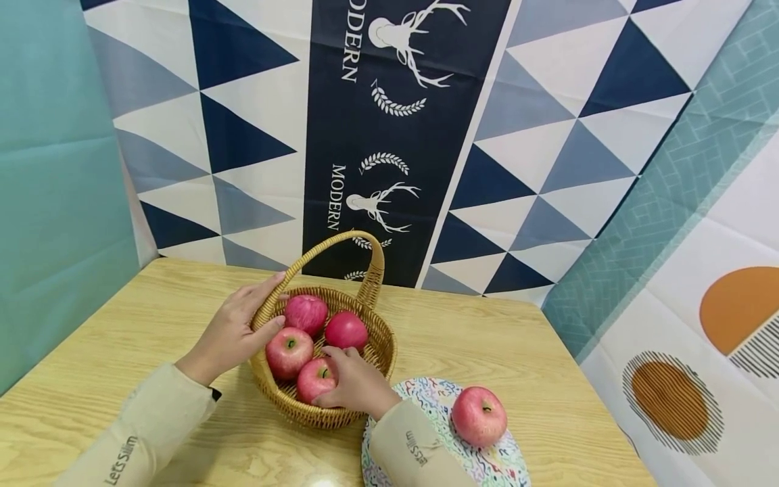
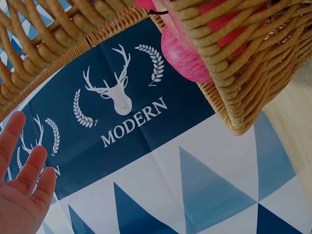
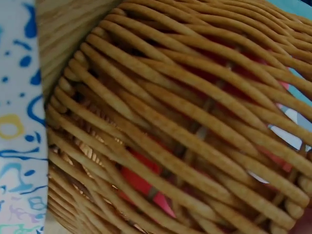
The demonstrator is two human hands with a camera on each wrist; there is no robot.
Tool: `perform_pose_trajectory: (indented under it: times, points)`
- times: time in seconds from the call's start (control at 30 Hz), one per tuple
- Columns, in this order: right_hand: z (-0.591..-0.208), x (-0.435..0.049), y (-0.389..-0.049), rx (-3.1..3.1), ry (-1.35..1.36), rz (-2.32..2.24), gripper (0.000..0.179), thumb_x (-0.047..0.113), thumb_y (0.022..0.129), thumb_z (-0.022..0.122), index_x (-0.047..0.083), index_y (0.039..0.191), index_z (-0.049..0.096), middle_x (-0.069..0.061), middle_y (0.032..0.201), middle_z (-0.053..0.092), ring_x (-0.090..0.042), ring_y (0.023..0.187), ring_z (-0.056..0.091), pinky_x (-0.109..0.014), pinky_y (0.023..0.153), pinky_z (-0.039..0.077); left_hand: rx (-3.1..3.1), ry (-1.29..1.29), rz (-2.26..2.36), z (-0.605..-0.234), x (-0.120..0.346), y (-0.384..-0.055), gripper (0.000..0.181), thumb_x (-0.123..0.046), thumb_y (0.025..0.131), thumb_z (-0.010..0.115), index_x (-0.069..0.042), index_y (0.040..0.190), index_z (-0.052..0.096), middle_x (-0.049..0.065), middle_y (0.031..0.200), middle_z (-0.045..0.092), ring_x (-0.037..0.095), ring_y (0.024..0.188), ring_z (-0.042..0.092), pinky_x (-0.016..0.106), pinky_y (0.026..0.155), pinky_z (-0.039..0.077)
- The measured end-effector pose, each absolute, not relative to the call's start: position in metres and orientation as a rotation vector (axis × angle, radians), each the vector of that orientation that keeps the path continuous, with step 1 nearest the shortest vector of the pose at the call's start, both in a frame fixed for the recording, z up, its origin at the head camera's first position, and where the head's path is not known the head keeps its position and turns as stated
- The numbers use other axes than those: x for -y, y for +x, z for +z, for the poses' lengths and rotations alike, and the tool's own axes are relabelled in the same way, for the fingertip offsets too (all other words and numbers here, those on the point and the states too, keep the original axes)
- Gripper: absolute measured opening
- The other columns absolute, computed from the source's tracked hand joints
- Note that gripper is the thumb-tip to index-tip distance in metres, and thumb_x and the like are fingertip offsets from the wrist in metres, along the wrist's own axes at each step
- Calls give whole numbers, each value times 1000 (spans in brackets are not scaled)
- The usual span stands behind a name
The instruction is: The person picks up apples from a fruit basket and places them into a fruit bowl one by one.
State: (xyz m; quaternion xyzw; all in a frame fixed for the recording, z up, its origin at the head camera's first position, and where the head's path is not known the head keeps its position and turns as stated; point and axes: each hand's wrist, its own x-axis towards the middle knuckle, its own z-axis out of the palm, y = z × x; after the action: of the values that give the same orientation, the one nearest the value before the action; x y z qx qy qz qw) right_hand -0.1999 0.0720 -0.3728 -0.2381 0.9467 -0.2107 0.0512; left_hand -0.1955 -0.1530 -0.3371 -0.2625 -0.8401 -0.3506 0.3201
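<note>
A wicker basket [image 1: 322, 416] with a tall arched handle stands on the table, several red apples inside it. My left hand [image 1: 234, 331] holds the basket at the left foot of the handle, thumb on the inner side and fingers beyond. In the left wrist view, fingers of this hand [image 2: 24, 195] stretch out loosely past the wickerwork. With my right hand [image 1: 359, 385] I grip the nearest apple [image 1: 315, 380] down in the basket, fingers over its top and thumb at its near side. The right wrist view is mostly basket wall [image 3: 170, 112], with red showing through the gaps.
Right of the basket lies a round, colourfully patterned plate [image 1: 435, 391], partly under my right sleeve. One more apple [image 1: 479, 416] sits on it. Wood-grain table [image 1: 487, 345] surrounds both. A patterned cloth [image 1: 389, 135] with deer heads hangs behind the table.
</note>
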Motion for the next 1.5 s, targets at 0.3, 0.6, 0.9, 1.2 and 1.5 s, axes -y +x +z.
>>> perform_pose_trajectory:
  times: [0.3,0.6,0.9,1.2,1.5]
  points:
    - [-373,-69,-203,-2841,-741,-608,71,26,69,83,8,132,56,-8,110,64,-22,103,60,-35,88,51,2226,-681,-934,-337,153,-194,63,-12,83,67,-10,142,47,21,120,61,37,105,56,58,81,48]
    - [-374,-62,-209,-2814,-747,-615,72,23,68,83,7,132,56,-9,107,66,-20,100,62,-31,86,51,2204,-697,-923,-337,153,-194,65,-12,83,68,-14,144,46,22,118,61,37,104,57,58,80,48]
    - [-380,-64,-214,-2786,-713,-733,63,19,61,83,5,118,60,-3,94,66,-13,85,62,-26,77,51,2213,-697,-924,-335,154,-192,64,-12,83,68,-12,143,47,21,120,61,37,105,57,59,81,48]
    - [-372,-71,-218,-2779,-738,-814,66,22,60,82,4,120,59,-3,96,66,-12,84,61,-27,79,52,2224,-717,-894,-334,154,-193,63,-15,84,68,-14,144,47,20,121,61,36,107,57,61,84,48]
    - [-349,-81,-223,-2722,-776,-799,72,22,61,79,5,128,57,-6,108,66,-18,97,61,-32,84,50,2374,-736,-861,-327,162,-191,70,-20,88,67,-15,150,37,26,129,57,43,115,54,65,90,45]
